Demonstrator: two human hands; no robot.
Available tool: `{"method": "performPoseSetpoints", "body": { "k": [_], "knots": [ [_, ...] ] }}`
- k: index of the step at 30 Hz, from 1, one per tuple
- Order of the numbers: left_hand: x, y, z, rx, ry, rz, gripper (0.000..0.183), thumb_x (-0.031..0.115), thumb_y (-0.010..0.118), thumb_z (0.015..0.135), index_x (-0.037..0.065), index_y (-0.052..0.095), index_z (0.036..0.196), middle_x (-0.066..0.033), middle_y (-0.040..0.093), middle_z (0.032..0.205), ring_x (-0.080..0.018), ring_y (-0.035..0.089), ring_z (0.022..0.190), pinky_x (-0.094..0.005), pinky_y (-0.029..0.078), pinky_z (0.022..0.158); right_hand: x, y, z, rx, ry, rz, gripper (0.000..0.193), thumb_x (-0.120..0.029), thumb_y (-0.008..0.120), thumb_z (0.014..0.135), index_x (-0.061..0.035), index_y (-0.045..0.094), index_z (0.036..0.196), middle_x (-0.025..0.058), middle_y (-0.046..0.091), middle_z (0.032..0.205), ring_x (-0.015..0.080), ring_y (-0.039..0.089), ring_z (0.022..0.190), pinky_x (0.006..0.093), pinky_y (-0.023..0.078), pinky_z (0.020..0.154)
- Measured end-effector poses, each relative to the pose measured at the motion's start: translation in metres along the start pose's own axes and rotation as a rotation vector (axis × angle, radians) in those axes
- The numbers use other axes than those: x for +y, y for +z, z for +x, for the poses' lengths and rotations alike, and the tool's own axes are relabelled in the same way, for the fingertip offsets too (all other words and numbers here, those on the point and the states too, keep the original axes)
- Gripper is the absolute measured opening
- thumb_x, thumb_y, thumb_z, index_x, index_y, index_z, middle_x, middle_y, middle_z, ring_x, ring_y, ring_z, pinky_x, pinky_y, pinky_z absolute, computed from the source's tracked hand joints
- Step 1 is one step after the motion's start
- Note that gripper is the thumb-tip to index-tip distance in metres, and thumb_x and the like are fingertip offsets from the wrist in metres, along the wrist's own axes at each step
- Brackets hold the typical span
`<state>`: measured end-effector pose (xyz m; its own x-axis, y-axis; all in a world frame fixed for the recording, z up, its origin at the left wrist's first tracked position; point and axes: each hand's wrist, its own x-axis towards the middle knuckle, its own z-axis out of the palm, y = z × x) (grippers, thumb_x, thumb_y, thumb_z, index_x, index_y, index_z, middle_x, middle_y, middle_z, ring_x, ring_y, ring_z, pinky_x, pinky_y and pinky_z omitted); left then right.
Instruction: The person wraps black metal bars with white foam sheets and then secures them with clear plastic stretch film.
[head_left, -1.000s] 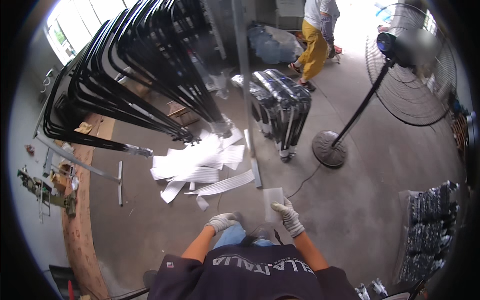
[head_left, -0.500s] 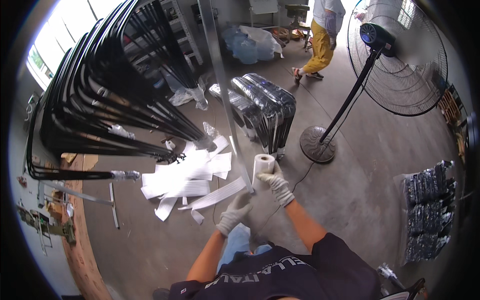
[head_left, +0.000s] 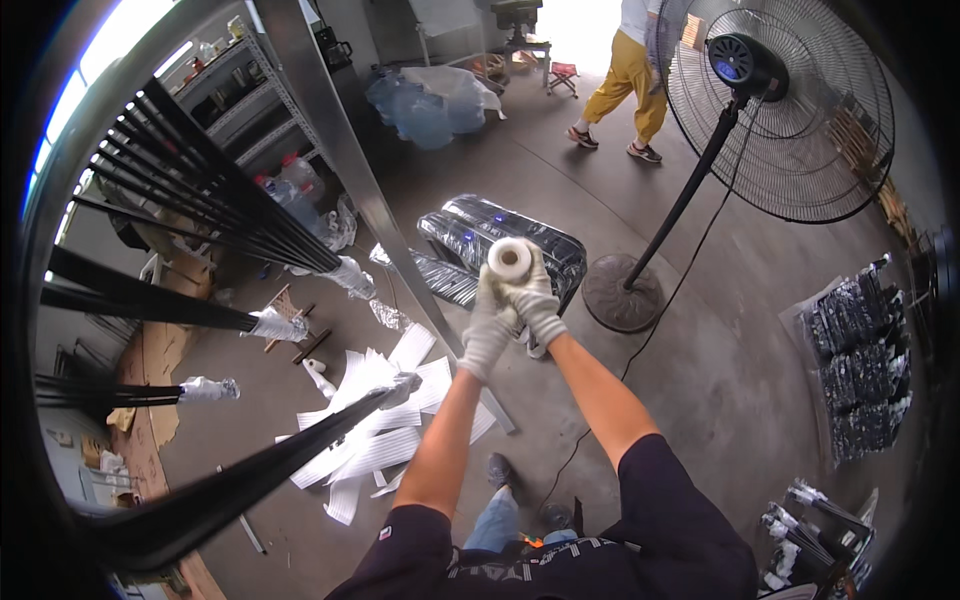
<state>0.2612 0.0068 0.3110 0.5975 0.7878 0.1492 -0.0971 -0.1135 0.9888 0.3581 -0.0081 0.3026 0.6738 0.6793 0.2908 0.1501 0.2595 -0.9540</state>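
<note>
Film roll (head_left: 511, 247) gripped in both gloved hands; tube bundles just beyond it are film-covered, raised tubes at the ends only.

Left hand (head_left: 487, 330) and right hand (head_left: 537, 300) grasp the roll from its 7 and 5 o'clock sides; no loose film tail is discernible. Bearings are from the roll. Directly behind it, extending to 11 o'clock, black tube bundles (head_left: 468, 226) appear fully sheathed; contact cannot be determined. Toward 9 o'clock, raised black tubes (head_left: 290, 232) carry end wraps (head_left: 350, 277), their shafts bare. White ribbed strips (head_left: 380, 440) lie loose at 7 o'clock. Wrapped bundles (head_left: 855, 360) at 4 o'clock appear complete.
</note>
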Motion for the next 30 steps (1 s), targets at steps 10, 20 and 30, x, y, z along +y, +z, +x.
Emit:
{"method": "performPoseSetpoints", "body": {
  "k": [10,20,30],
  "knots": [
    [-0.134,-0.062,-0.126,-0.581,-0.443,0.270,0.039,0.024,0.051,0.083,0.006,0.047,0.118,-0.0112,0.054,0.112,-0.0204,0.050,0.105,-0.0283,0.038,0.090,0.108,-0.004,0.058,0.010,0.222,0.177,0.044,-0.009,0.065,0.070,-0.0157,0.044,0.109,0.0023,0.050,0.104,0.0142,0.049,0.092,0.0313,0.046,0.073],
    [-0.084,-0.089,-0.340,-0.477,-0.922,0.456,0.036,0.021,0.055,0.079,0.006,0.054,0.111,-0.0097,0.058,0.108,-0.0191,0.053,0.100,-0.0284,0.039,0.089,0.085,-0.061,-0.150,0.165,0.318,-0.099,0.047,-0.006,0.064,0.069,-0.0036,0.043,0.112,0.0099,0.051,0.106,0.0184,0.051,0.093,0.0301,0.042,0.082],
    [-0.068,-0.060,-0.466,0.123,-0.902,-0.047,0.033,0.014,0.054,0.078,0.004,0.055,0.109,-0.0085,0.057,0.106,-0.0185,0.051,0.101,-0.0289,0.038,0.088,0.084,-0.124,-0.380,-0.971,0.984,-0.399,0.028,-0.018,0.064,0.073,-0.0035,0.059,0.097,0.0051,0.061,0.088,0.0136,0.056,0.075,0.0273,0.046,0.068]
  ]
}}
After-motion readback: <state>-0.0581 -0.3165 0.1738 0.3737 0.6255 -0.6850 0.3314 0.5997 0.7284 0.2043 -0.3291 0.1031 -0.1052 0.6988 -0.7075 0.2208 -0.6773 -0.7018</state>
